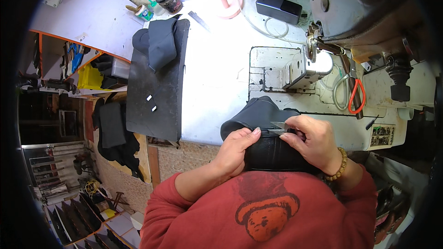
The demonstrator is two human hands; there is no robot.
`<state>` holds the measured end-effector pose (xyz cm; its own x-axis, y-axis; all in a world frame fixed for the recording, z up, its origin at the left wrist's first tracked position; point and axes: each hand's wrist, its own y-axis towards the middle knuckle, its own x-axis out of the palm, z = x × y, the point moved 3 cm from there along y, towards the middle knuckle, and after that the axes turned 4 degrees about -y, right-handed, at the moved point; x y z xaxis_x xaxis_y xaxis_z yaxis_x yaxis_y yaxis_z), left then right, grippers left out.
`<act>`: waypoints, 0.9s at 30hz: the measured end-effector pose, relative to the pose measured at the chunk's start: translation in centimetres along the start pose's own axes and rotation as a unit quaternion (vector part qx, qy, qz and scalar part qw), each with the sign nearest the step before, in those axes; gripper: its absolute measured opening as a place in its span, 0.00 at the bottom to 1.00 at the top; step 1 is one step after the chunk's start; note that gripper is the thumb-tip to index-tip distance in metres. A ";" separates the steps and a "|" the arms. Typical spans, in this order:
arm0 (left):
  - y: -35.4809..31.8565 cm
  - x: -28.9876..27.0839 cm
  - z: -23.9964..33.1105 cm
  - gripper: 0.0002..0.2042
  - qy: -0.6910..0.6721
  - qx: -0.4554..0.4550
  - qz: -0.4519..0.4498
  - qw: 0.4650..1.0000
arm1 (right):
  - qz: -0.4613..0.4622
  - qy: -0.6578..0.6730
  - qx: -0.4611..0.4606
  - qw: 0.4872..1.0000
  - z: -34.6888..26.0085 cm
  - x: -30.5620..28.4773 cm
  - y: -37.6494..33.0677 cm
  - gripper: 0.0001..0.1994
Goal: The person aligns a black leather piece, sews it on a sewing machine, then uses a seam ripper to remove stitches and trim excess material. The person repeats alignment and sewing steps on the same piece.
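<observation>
A black leather piece (258, 112), curved and seamed like part of a shoe or bag, lies bunched at the table's front edge, close to my body. My left hand (234, 151) pinches its near edge between thumb and fingers. In my right hand (314, 142) is a small pair of thread snips (278, 125), whose two pointed metal blades stick out to the left, apart, at the seam by my left thumb. Any thread between the blades is too small to make out. More black leather (272, 154) hangs below my hands.
The sewing machine (364, 14) rises at the right, its arm (304, 69) just beyond the leather. Red-handled scissors (356, 97) rest beside it. On the left, a black board (157, 101) carries cut dark pieces (161, 46). A pink stand (226, 4) and a black box (279, 8) stand behind.
</observation>
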<state>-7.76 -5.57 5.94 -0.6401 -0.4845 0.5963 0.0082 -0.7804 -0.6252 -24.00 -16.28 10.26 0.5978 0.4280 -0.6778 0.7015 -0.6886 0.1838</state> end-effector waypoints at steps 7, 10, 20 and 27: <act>-0.1 0.2 0.0 0.11 -0.019 -0.006 -0.025 0.999 | 0.000 -0.095 -0.046 0.994 -0.3 -0.3 -0.3 0.11; -0.2 0.0 0.0 0.11 -0.017 -0.006 -0.021 1.000 | -0.002 -0.100 -0.049 0.994 -0.4 -0.1 -0.2 0.11; -0.6 0.6 0.6 0.12 -0.036 0.043 -0.041 0.998 | 0.018 0.304 0.148 0.941 1.6 2.8 -0.3 0.09; 0.1 -0.3 0.0 0.14 -0.045 0.044 -0.039 0.997 | 0.028 0.416 0.149 0.897 1.2 3.0 0.1 0.11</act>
<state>-7.52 -5.51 5.66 -0.5692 -0.4512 0.6873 0.0315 -0.8473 -0.5302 -22.61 -15.78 7.38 0.7985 0.5910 0.1146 0.6004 -0.7956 -0.0807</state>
